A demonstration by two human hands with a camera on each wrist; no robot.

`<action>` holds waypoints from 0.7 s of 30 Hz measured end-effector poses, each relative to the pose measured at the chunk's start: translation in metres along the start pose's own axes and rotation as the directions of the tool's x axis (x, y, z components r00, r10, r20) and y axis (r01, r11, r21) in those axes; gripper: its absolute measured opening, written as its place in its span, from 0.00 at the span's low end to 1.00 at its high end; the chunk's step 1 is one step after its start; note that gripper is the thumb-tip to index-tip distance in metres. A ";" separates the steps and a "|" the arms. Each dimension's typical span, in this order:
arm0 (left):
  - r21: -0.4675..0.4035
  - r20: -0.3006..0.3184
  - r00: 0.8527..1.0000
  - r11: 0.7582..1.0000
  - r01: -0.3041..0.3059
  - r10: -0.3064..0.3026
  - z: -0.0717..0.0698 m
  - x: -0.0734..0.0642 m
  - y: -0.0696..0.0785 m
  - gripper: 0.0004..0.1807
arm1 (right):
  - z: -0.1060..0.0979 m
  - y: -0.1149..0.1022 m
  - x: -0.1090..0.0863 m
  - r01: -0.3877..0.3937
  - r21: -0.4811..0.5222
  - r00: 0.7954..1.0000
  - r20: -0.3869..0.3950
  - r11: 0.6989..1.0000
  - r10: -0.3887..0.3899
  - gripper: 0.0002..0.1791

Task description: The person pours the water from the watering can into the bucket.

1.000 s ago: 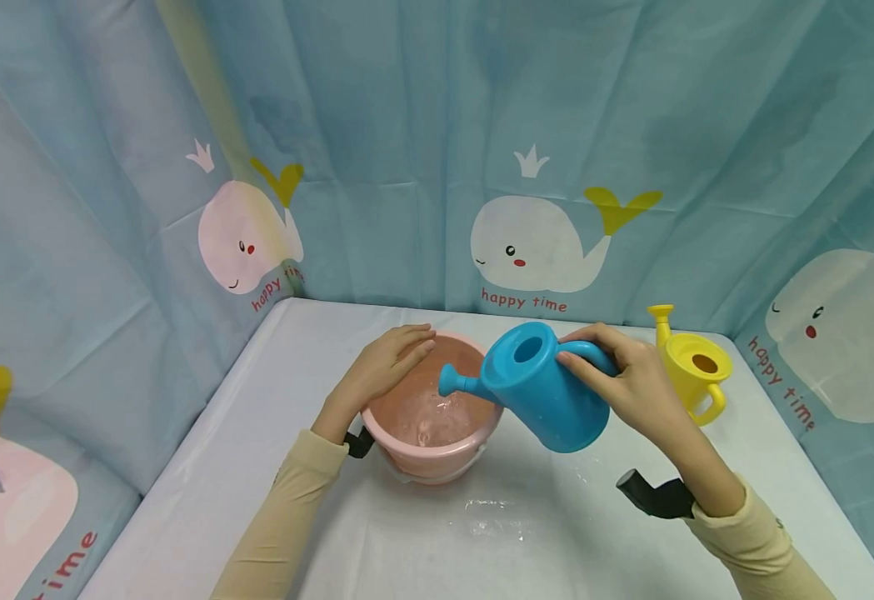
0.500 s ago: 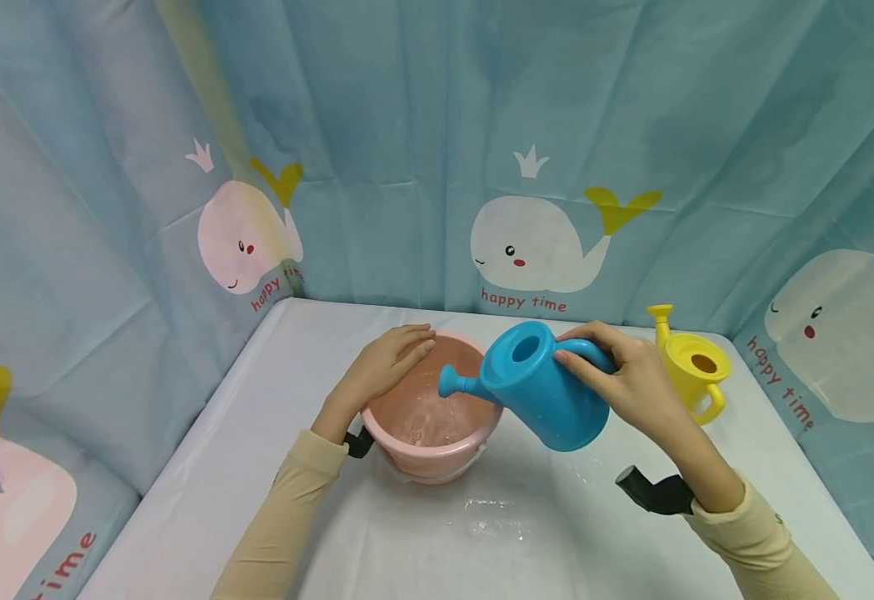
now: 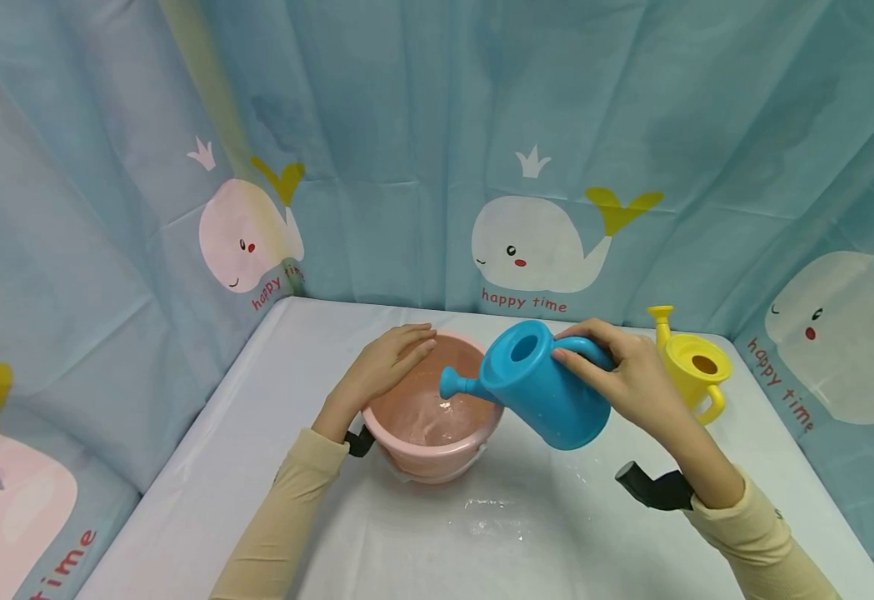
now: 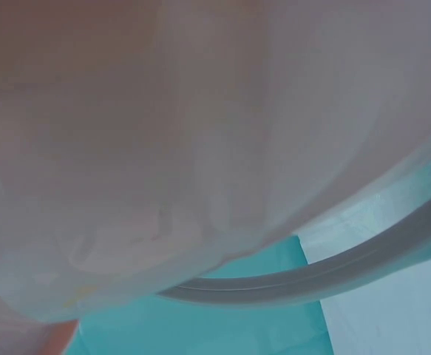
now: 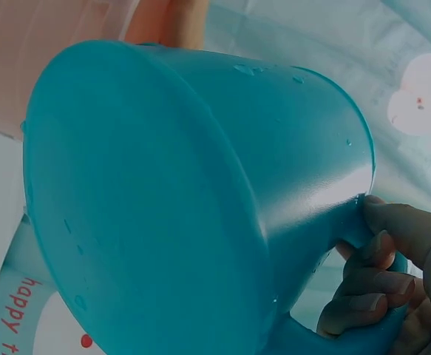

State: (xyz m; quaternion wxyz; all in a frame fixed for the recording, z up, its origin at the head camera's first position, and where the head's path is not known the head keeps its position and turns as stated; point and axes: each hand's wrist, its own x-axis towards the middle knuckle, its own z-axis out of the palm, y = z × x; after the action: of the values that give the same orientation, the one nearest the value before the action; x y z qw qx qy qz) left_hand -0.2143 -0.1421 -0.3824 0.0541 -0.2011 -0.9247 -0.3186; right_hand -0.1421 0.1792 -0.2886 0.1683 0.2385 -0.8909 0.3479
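My left hand (image 3: pixel 390 360) holds the far left rim of a pink bucket (image 3: pixel 423 454), and water ripples inside it. The bucket's pale outer wall (image 4: pixel 200 148) fills most of the left wrist view, with its curved carrying handle (image 4: pixel 333 277) hanging below. My right hand (image 3: pixel 635 379) grips the handle of a blue watering can (image 3: pixel 545 387), raised and tipped leftward so its spout points over the bucket. From the right wrist, the can's base (image 5: pixel 134 207) faces the camera with drops on its side, and the fingers (image 5: pixel 374 285) curl through the handle.
A yellow watering can (image 3: pixel 695 367) stands behind my right hand at the table's back right. Wet streaks (image 3: pixel 492 517) lie on the white table (image 3: pixel 407 550) in front of the bucket. Blue whale-print curtains (image 3: pixel 392 242) close in the back and sides.
My right hand has risen very slightly with the blue watering can. The ripples in the bucket have shifted, and my left hand has stayed at the rim.
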 end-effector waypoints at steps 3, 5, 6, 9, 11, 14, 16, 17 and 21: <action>0.001 -0.003 1.000 1.000 -0.003 0.003 0.000 0.000 0.000 0.28 | 0.000 0.000 0.001 0.007 0.000 1.000 0.002 1.000 -0.007 0.13; -0.001 -0.004 1.000 1.000 -0.005 0.005 0.000 0.000 0.000 0.28 | 0.000 -0.001 0.001 0.012 -0.001 1.000 0.005 1.000 -0.012 0.13; -0.001 -0.003 1.000 1.000 -0.003 0.003 0.000 0.000 0.000 0.28 | 0.000 -0.001 0.001 0.014 -0.003 1.000 0.006 1.000 -0.014 0.13; 0.001 -0.003 1.000 1.000 -0.008 0.008 0.000 0.000 0.001 0.28 | -0.001 -0.001 0.001 0.017 -0.005 1.000 0.008 1.000 -0.017 0.13; 0.003 -0.002 1.000 1.000 -0.007 0.007 0.000 0.000 0.001 0.28 | -0.001 -0.001 0.001 0.017 -0.005 1.000 0.010 1.000 -0.017 0.12; 0.007 -0.002 1.000 1.000 -0.006 0.006 0.000 0.000 0.001 0.29 | -0.001 -0.001 0.001 0.015 -0.002 1.000 0.012 1.000 -0.015 0.12; 0.006 -0.002 1.000 1.000 -0.001 0.001 0.000 -0.001 0.001 0.30 | -0.002 -0.001 0.001 0.014 0.000 1.000 0.014 1.000 -0.014 0.12; 0.005 -0.003 1.000 1.000 -0.002 0.003 0.001 0.000 0.000 0.30 | -0.002 -0.002 0.001 0.013 -0.001 1.000 0.015 1.000 -0.013 0.12; -0.002 -0.003 1.000 1.000 -0.002 0.002 0.001 -0.001 0.000 0.29 | -0.003 -0.004 0.001 -0.004 -0.004 0.999 0.032 1.000 0.005 0.13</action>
State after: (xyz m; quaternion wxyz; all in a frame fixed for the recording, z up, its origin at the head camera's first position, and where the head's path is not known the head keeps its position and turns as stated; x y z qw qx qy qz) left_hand -0.2135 -0.1418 -0.3829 0.0558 -0.2017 -0.9241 -0.3196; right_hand -0.1408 0.1786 -0.2837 0.1536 0.2418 -0.8947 0.3428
